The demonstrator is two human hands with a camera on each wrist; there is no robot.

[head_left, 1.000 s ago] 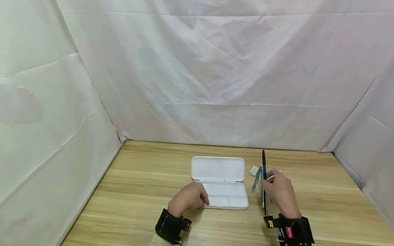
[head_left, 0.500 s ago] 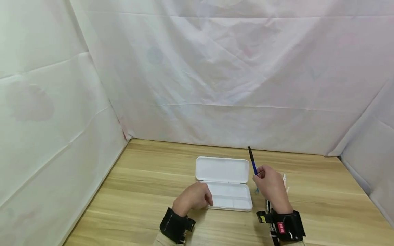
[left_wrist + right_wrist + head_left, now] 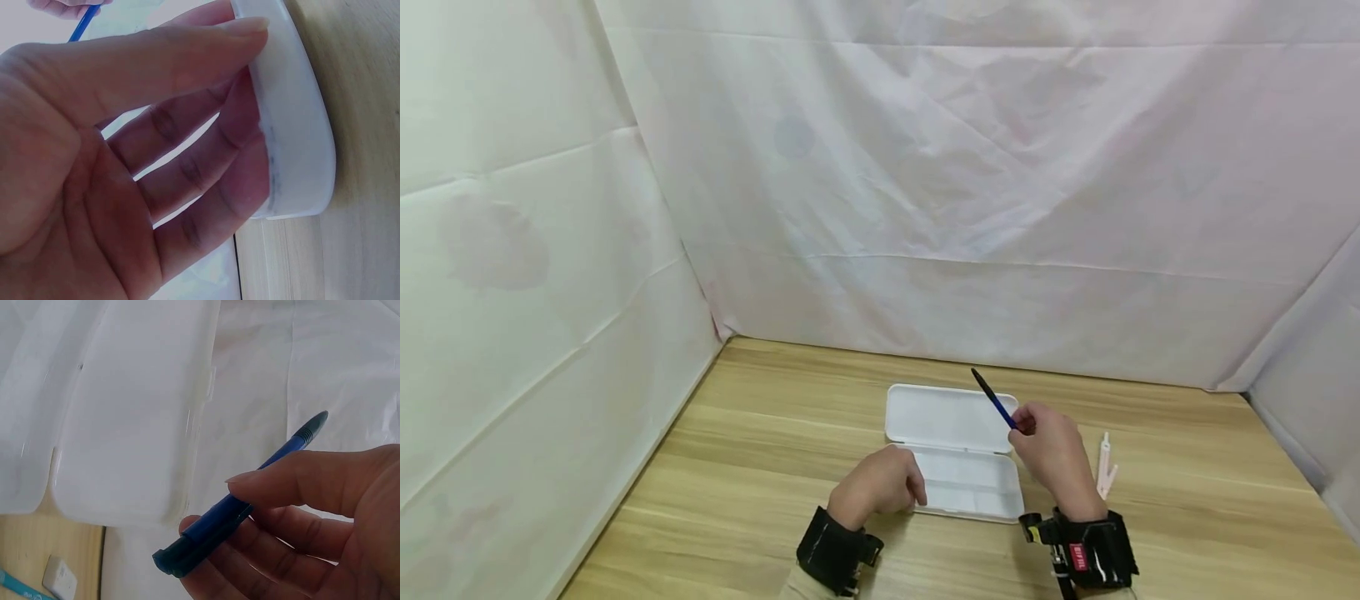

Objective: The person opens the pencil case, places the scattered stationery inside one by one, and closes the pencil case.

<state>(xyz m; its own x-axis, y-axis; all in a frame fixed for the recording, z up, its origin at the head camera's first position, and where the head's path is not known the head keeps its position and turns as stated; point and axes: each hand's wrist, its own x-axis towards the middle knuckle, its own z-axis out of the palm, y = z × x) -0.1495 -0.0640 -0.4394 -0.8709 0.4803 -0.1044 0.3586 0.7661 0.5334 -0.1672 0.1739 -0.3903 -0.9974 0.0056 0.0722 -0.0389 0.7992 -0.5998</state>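
**Pinching a blue pen [image 3: 995,402] by an open white case [image 3: 970,514]**

Has a wood-grain bench [image 3: 760,467] below, enclosed by pale, wrinkled cloth [image 3: 925,167] along the back and both sides. To the right of the right grip [image 3: 1054,446], has a pale pink compass-like tool [image 3: 1103,458] lying on the bench with legs splayed, lower end near the black wrist strap [image 3: 1101,550]. In the right wrist view, has a small white eraser [image 3: 59,578] and a teal stick [image 3: 24,586], perhaps a pencil, side by side on the bench near the end of the white case. Blocks the head view of that spot with the right grip. Has the lid [image 3: 940,417] swung back on the far side, the divided tray [image 3: 973,479] on the near side. Covers the near left corner of the tray with the left grip [image 3: 880,482]; clasps the white case there by the front wall, thumb outside, fingers curled past the edge, fingertips hidden in the left wrist view.

Holds the blue pen in the right grip, pinched between thumb and fingers, dark ends jutting out on either side. Points one dark end away and to the left, across the right part of the lid as seen in the head view. Has the blue pen raised off the bench, close beside the lid in the right wrist view; cannot tell how high.
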